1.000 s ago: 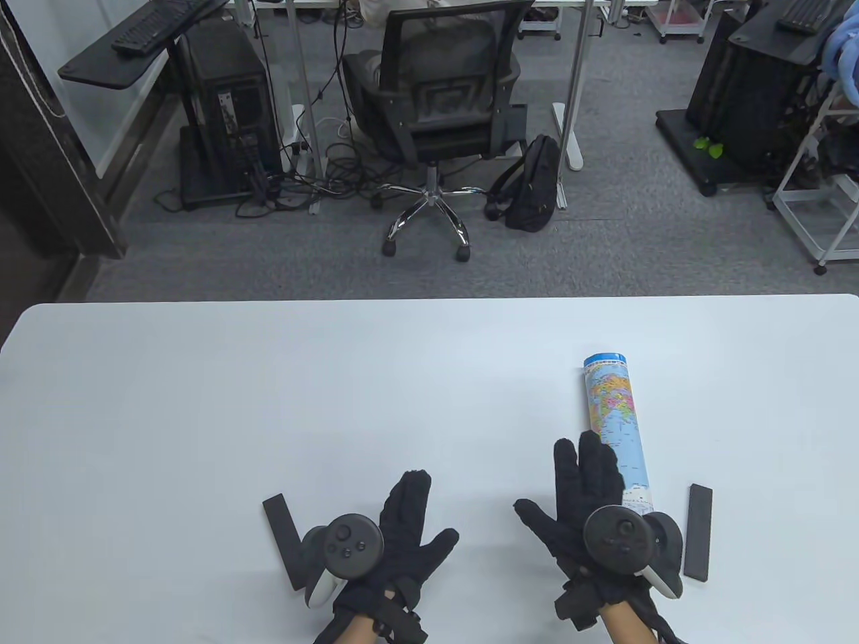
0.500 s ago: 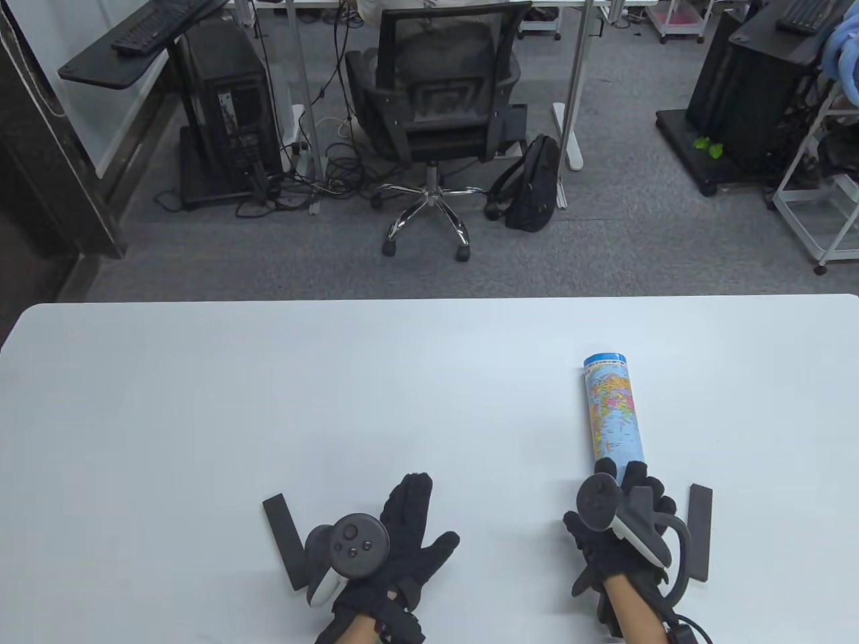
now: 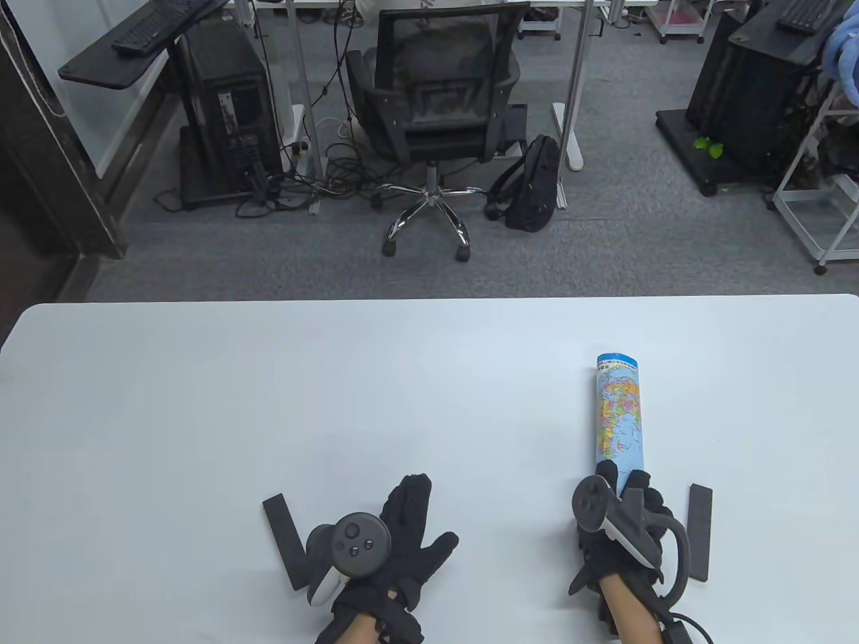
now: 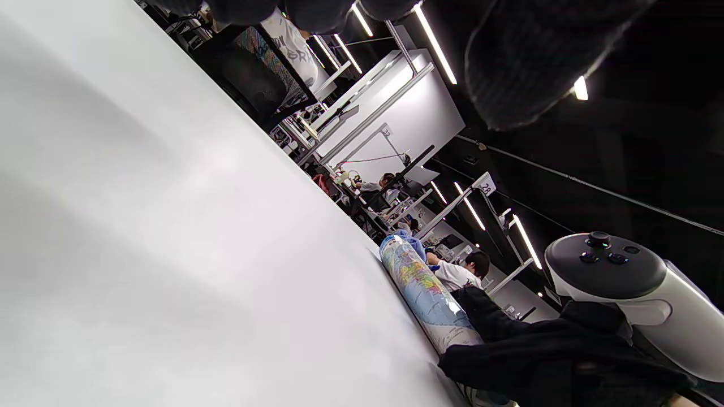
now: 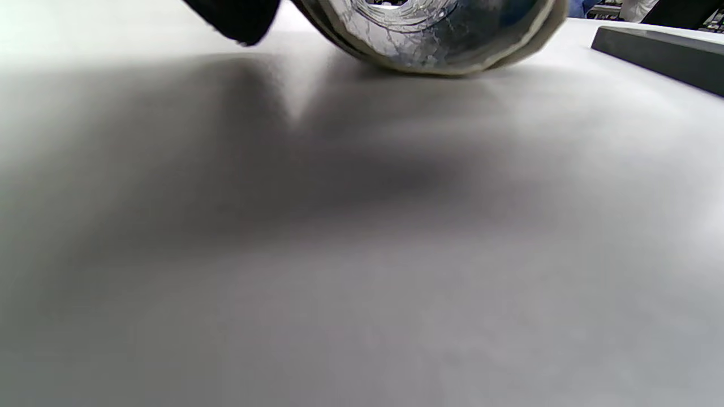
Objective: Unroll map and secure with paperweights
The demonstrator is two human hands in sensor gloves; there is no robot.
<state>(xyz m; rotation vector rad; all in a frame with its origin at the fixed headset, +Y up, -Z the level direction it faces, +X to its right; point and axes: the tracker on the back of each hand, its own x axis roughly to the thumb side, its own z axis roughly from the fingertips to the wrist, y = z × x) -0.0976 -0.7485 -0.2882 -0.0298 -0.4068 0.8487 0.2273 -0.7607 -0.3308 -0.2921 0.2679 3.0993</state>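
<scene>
Worktop: smooth, matt white laminate look, soft sheen in the right wrist view. Rolled map: printed paper, glossy; inner winding at the open end reflective. Right of the map, paperweight bar: dark grey, matt, fine-grained. Second bar left of the map, same finish. Both gloves black knit cloth, fuzzy. Tracker: smooth plastic, dark matt cap, white satin body.

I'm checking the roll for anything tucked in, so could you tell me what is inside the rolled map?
The right wrist view looks into the near end of the rolled map: only coiled paper layers around a hollow core show. Deeper inside is out of frame. The right hand grips that end.
</scene>
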